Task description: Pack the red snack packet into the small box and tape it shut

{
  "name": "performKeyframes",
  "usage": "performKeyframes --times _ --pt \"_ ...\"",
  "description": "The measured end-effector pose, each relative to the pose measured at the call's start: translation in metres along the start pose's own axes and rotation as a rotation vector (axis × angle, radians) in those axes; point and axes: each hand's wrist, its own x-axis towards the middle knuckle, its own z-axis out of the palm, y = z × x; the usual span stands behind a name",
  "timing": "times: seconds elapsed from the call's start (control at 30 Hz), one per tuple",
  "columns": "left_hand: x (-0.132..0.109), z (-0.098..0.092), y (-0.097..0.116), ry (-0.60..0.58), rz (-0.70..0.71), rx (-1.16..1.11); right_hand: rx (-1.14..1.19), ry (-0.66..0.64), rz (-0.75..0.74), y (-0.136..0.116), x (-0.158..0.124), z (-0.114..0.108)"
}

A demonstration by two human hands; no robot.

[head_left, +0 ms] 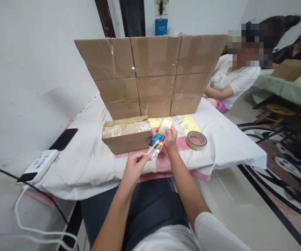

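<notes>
Head view: right hand (170, 138) holds tape dispenser (161, 134) beside taped box (126, 134).

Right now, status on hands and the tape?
Right hand grips orange tape dispenser. Left hand pinches clear tape end. Small taped box just left; tape roll right.

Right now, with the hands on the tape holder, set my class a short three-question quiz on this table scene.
1. True or false: the right hand grips the orange tape holder.
2. What do the left hand fingers pinch?
A the loose tape roll
B a clear tape strip
C the phone
3. Fill in: the loose tape roll lies to the ____ of the right hand.

Key: 1 true. 2 B, the clear tape strip. 3 right.
</notes>
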Motion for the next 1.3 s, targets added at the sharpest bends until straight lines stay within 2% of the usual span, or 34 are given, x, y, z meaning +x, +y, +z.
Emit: performKeyframes --times 0.13,0.37,0.6,0.83,1.07,1.3 --pt "0.006 -0.007 -0.006 -0.020 0.001 0.012 -0.034 0.020 0.010 0.007 0.001 -0.002" --pt "0.003 -0.012 0.000 -0.039 -0.050 -0.013 -0.109 -0.002 -0.047 0.004 -0.002 -0.003" --pt "0.013 -0.019 -0.026 -0.058 -0.051 0.005 -0.089 0.018 -0.034 0.014 0.000 -0.006" --pt "0.019 -0.012 -0.044 -0.062 -0.052 -0.031 -0.054 0.074 -0.044 0.018 0.004 -0.006" --pt "0.022 -0.006 -0.057 -0.028 -0.011 -0.027 0.026 0.059 0.018 0.009 0.000 0.001" --pt "0.023 0.006 -0.064 0.027 0.036 -0.032 0.083 0.110 0.086 0.001 -0.001 0.007"
